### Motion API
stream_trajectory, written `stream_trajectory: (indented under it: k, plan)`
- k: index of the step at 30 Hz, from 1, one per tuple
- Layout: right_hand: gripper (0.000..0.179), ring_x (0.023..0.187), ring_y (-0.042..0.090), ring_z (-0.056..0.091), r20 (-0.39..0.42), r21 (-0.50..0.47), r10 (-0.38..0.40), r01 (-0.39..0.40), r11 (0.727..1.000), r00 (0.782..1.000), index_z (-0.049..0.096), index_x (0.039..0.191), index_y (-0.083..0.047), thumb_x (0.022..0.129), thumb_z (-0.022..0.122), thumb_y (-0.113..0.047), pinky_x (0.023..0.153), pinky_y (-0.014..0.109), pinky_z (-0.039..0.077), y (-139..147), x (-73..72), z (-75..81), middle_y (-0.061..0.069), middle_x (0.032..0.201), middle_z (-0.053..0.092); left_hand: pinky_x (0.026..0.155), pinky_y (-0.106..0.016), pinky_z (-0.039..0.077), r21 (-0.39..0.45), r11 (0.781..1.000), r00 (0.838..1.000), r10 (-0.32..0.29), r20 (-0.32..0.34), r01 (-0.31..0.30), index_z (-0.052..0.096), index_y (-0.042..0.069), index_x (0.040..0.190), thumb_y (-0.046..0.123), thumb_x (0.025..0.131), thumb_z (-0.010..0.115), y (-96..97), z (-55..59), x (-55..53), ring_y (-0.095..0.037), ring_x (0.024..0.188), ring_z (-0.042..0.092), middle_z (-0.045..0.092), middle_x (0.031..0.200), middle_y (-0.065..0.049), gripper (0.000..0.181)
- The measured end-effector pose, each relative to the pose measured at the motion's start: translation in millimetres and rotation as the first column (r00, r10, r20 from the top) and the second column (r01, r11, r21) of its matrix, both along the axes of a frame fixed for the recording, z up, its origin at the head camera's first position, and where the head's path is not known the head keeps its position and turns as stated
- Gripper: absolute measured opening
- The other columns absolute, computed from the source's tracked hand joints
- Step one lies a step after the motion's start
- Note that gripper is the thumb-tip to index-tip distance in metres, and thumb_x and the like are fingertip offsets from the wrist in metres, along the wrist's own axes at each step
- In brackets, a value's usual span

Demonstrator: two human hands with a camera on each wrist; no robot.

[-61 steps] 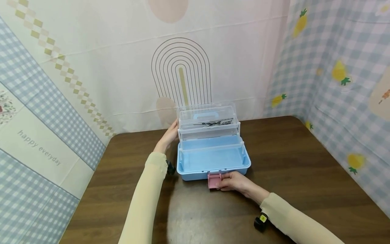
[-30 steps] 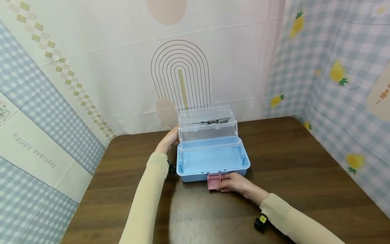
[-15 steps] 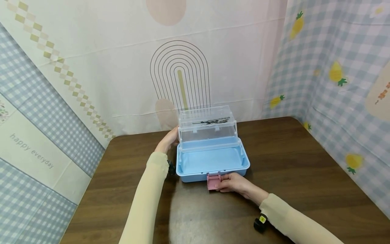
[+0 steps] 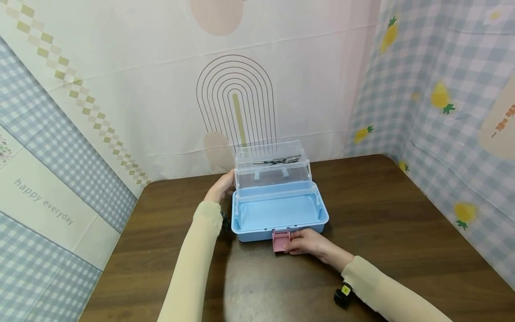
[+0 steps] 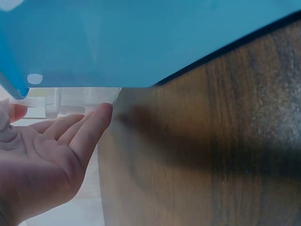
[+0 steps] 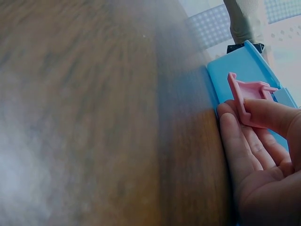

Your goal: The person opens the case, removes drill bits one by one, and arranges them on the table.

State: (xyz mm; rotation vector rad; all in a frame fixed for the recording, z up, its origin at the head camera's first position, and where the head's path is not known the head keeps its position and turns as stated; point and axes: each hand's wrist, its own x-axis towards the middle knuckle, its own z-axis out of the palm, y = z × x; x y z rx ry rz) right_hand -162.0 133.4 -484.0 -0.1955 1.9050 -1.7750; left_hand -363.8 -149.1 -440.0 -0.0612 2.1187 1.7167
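A toolbox with a light blue base (image 4: 277, 212) stands on the table, its clear lid raised at the back. Clear tiered trays (image 4: 273, 166) rise above the base, and dark drill bits (image 4: 277, 160) lie in the upper one. My left hand (image 4: 222, 185) is at the back left corner; in the left wrist view its extended fingers (image 5: 91, 127) reach behind the blue wall, against the clear plastic. At the front, my right hand (image 4: 311, 242) holds the pink latch (image 4: 281, 241). The right wrist view shows the thumb on the latch's inner face and fingers behind it.
The brown wooden table (image 4: 169, 250) ends close behind the toolbox at a white cloth backdrop (image 4: 161, 98). Checked cloth (image 4: 454, 147) hangs along the right side. Dark wrist cameras (image 4: 343, 295) are strapped under both sleeves.
Over the first second, the clear lid and trays tipped, and the blue handle seen through them dropped lower. My left hand lowered slightly with them. The right hand stays on the latch.
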Motion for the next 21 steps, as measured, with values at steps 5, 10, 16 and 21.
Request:
stream_trajectory:
  k: [5,10,16,21]
  plan:
    - [0.028,0.089,0.016,0.068,0.006,-0.001,-0.004,0.004,1.000,1.000,0.065,0.112,0.015,0.091,0.071,-0.003,0.085,0.035,0.059,0.3,-0.2,0.5,0.010,0.096,0.072,0.072,-0.028,0.050,0.000,1.000,1.000,0.006,0.015,-0.006,0.055,0.003,0.142,0.043,0.107,0.035,-0.5,1.4,0.3,-0.022,0.102,0.062,0.059,0.135,-0.024,0.057]
    - [0.028,0.088,0.016,0.068,0.012,-0.003,-0.005,0.005,1.000,1.000,0.065,0.113,0.015,0.091,0.071,-0.002,0.085,0.035,0.059,0.7,-0.2,-0.2,0.011,0.098,0.072,0.075,-0.030,0.051,-0.011,1.000,1.000,0.005,0.008,-0.005,0.054,0.003,0.143,0.043,0.107,0.034,-0.2,1.6,0.8,-0.022,0.103,0.062,0.058,0.136,-0.024,0.057]
    - [0.028,0.088,0.016,0.068,0.009,-0.006,-0.004,0.004,1.000,1.000,0.065,0.112,0.015,0.091,0.071,-0.003,0.085,0.035,0.059,0.8,0.5,-0.1,0.011,0.097,0.072,0.083,-0.035,0.051,-0.004,0.999,0.999,0.044,0.028,-0.044,0.053,0.003,0.144,0.042,0.107,0.031,3.4,-1.3,0.0,-0.027,0.114,0.061,0.058,0.138,-0.022,0.058]
    - [0.027,0.090,0.017,0.069,0.003,-0.005,0.012,-0.012,1.000,1.000,0.065,0.111,0.014,0.092,0.071,-0.004,0.085,0.036,0.058,2.6,0.3,0.3,0.010,0.097,0.071,0.085,-0.036,0.051,-0.011,0.997,0.997,0.070,0.032,-0.070,0.055,0.004,0.142,0.041,0.107,0.031,5.5,-3.6,-1.5,-0.024,0.109,0.062,0.059,0.137,-0.021,0.057]
